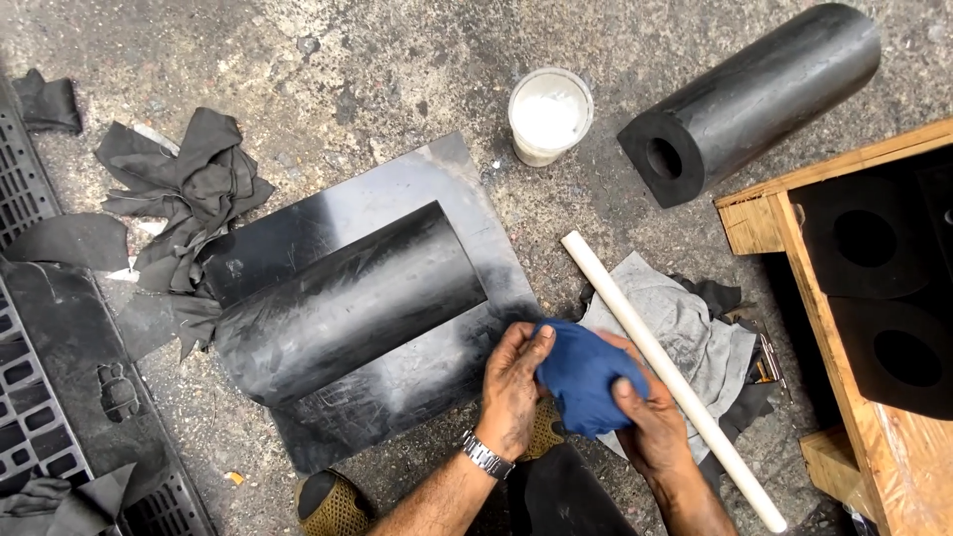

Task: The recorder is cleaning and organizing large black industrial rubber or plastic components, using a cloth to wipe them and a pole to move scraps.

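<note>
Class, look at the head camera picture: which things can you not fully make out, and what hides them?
- Blue cloth: partly covered by the left hand and right hand.
- White rod: its middle passes behind the right hand.
- Wooden crate: cut off by the right edge.
- Metal grate: cut off by the left edge.

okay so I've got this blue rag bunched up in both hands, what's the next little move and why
Probably bring the blue rag left onto the black rubber sheet and wipe it. Both the left hand and right hand grip the rag right at the sheet's edge, and the sheet shows dull, smeared patches. The cup of white powder stands apart, untouched.
</note>
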